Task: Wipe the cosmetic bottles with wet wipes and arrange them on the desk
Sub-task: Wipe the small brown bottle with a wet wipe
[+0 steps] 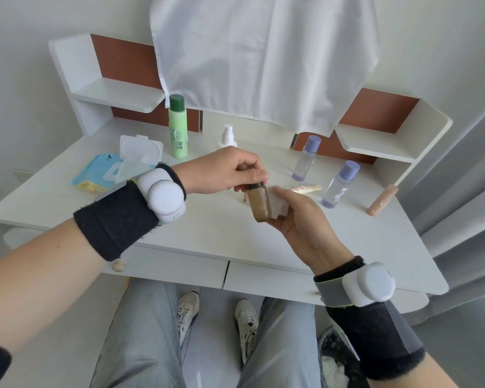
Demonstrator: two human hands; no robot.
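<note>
My left hand (224, 170) grips the dark cap end of a small brown foundation bottle (259, 204) held above the white desk (179, 219). My right hand (297, 217) holds a folded white wet wipe (279, 204) against the bottle's right side. On the desk stand a tall green bottle (177, 127), a small white pump bottle (228, 135) and two clear bottles with purple caps (306, 158) (338, 184). A peach tube (382, 200) stands at the right. A small cream tube (305, 188) lies behind my right hand.
An open blue pack of wet wipes (109, 169) lies at the left of the desk. White shelves (115, 93) flank the back, with a white cloth (263, 57) hanging between them. A bin with a bag (336, 357) sits on the floor at the right.
</note>
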